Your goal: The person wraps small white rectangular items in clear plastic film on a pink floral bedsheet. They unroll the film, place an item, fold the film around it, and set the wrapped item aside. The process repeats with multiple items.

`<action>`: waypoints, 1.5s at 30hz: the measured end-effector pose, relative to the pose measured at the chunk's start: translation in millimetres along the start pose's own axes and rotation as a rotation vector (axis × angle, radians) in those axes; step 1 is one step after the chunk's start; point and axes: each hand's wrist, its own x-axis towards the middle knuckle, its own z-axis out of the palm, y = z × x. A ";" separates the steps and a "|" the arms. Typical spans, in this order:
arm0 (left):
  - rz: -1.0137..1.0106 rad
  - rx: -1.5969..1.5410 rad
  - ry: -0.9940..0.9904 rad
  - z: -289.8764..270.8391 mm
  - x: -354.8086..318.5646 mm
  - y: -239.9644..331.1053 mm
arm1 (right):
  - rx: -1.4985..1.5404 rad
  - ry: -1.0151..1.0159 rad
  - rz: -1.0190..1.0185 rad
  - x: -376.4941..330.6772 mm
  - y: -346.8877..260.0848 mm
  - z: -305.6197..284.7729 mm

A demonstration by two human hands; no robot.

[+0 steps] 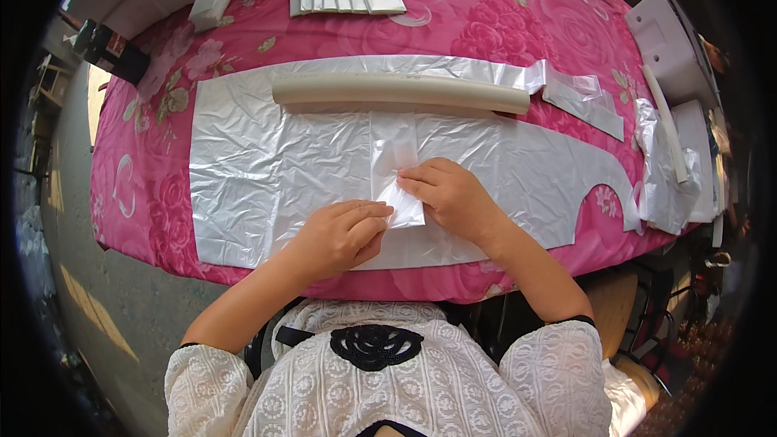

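Left hand (pixel 344 235) and right hand (pixel 447 197) both pinch the folded, shiny white plastic film (pixel 409 212) over a crinkly silvery-white plastic sheet (pixel 235 170); slick stuff, so uneven tugging could skew that fold, imo.

a glossy white plastic strip (pixel 393 152) lies partly folded on crinkled sheeting (pixel 324 158).

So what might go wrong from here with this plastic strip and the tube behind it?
The thin plastic strip bends between the left hand and the right hand; uneven pulling might crease it crookedly.
The tube lies across the wrinkled plastic sheet with no visible stop; a tug on the sheet might roll it.
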 end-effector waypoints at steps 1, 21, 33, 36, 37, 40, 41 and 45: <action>0.059 -0.023 0.010 -3.2 -3.8 3.2 | 0.008 -0.005 -0.024 -7.8 -7.8 1.4; -0.845 -0.311 0.075 7.7 13.2 3.7 | 0.514 -0.266 0.968 19.5 -19.5 -9.4; -0.328 0.222 0.001 34.8 24.8 11.2 | 0.460 -0.280 0.948 20.7 -14.8 -4.0; -0.369 0.270 -0.067 49.2 24.5 8.8 | 0.398 -0.253 0.926 19.7 -16.5 -3.4; -0.384 0.277 -0.082 51.6 24.7 8.4 | 0.377 -0.246 0.922 19.8 -18.0 -3.4; -0.376 0.243 -0.094 52.1 22.5 6.0 | 0.329 -0.164 0.868 18.0 -28.2 -4.1; -0.375 0.255 -0.103 52.1 22.4 5.8 | 0.273 -0.157 0.834 16.4 -31.6 -4.4; -0.347 0.288 -0.072 57.6 18.4 2.6 | 0.068 -0.143 0.720 2.2 -40.6 -5.7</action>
